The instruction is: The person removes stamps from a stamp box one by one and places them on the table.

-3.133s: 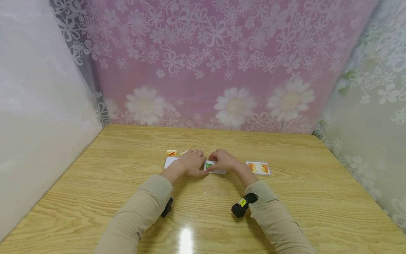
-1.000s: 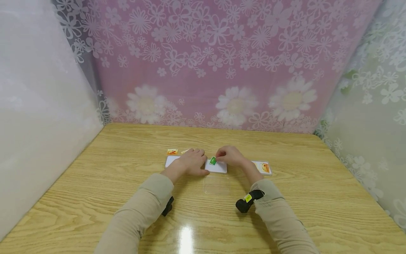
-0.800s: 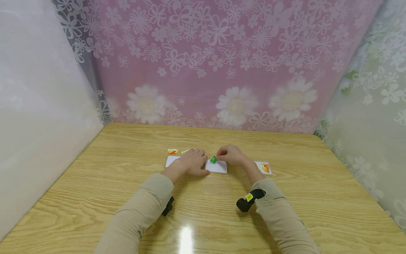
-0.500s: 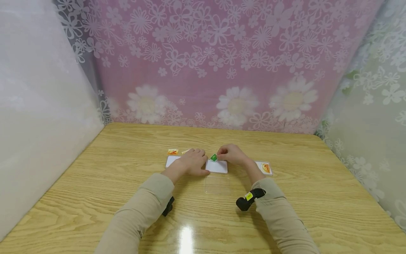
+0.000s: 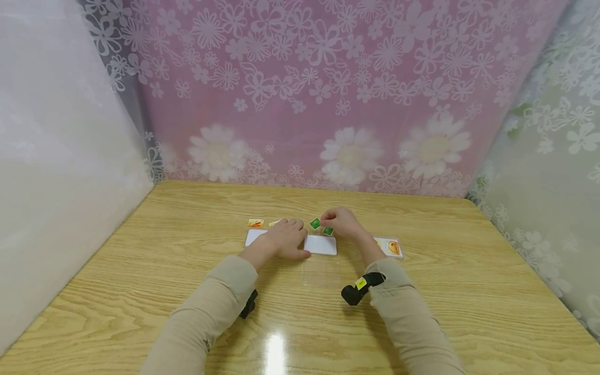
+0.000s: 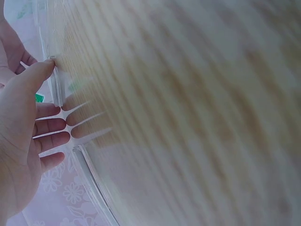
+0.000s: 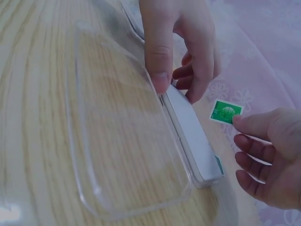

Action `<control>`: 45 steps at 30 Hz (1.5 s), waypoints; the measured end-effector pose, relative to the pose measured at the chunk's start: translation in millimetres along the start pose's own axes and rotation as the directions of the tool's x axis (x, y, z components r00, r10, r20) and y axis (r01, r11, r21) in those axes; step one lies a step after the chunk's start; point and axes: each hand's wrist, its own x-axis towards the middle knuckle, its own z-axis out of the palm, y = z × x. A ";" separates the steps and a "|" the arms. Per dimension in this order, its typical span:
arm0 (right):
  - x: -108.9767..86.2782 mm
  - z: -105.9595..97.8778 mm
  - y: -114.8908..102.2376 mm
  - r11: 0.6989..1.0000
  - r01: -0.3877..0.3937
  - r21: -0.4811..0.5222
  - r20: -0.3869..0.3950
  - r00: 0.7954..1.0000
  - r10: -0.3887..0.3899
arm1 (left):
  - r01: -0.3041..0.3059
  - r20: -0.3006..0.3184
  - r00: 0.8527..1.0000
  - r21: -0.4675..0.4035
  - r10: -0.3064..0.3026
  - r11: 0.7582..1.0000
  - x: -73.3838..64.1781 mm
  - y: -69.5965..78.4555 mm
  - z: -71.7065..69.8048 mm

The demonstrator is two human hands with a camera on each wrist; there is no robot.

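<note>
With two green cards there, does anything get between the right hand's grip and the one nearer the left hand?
Nothing visible does: the right hand's grip holds that green card by its edge. The white case lies off to one side, not between.

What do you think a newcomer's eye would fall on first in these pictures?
Probably the pink floral backdrop, which fills much of the head view behind the wooden table. Next would come the bright green picture card pinched in the right hand, beyond the middle white case; a second green picture card sits just past that case's far edge.
</note>
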 end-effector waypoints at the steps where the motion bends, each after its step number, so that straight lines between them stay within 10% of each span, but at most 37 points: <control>1: 0.8 0.2 -0.6 1.000 -0.004 0.000 -0.003 1.000 0.004 | 0.000 0.000 1.000 0.000 0.000 1.000 -0.1 -0.1 -0.2; 45: 15.5 23.9 -13.2 0.980 -0.153 -0.127 -0.055 0.988 0.147 | 0.006 -0.006 1.000 -0.013 -0.006 1.000 -1.4 0.3 -1.5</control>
